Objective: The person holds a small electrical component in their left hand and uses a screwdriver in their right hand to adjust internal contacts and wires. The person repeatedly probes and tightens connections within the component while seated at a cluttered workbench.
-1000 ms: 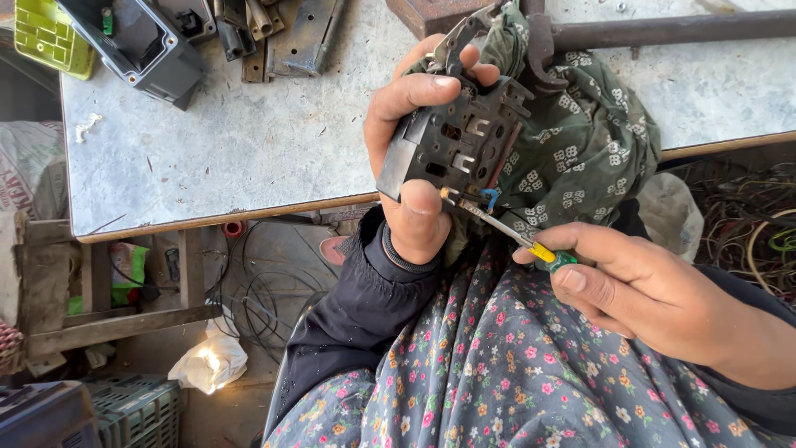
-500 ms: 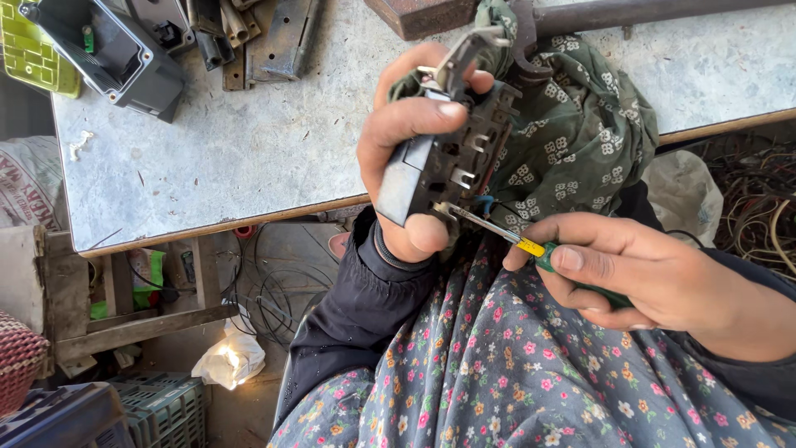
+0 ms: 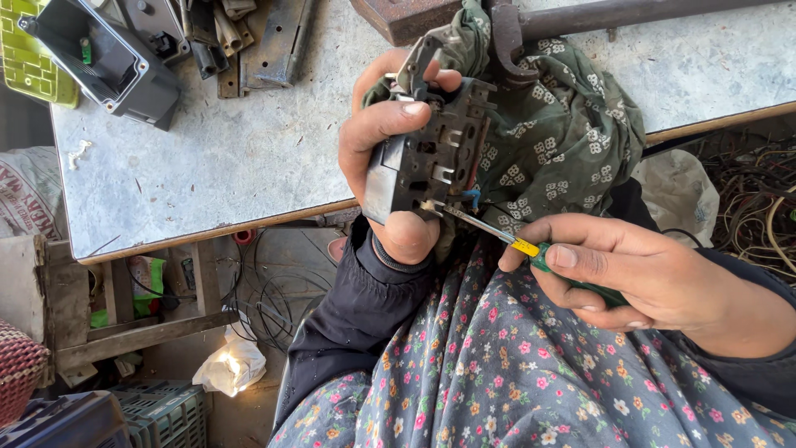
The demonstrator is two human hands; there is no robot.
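Note:
My left hand grips a dark grey electrical part with metal contacts, held upright over my lap at the table's edge. My right hand holds a small screwdriver with a green and yellow handle. Its metal tip touches the lower corner of the part, beside a short blue wire. A green patterned cloth lies bunched behind the part.
A grey worktable carries a black plastic housing, a yellow-green board, metal scraps and a rusty bar. Tangled wires lie at the right. Crates and a white bag sit on the floor.
My left hand has raised the part slightly and turned it. The screwdriver tip stays at the part's lower corner, and my right hand has shifted a little.

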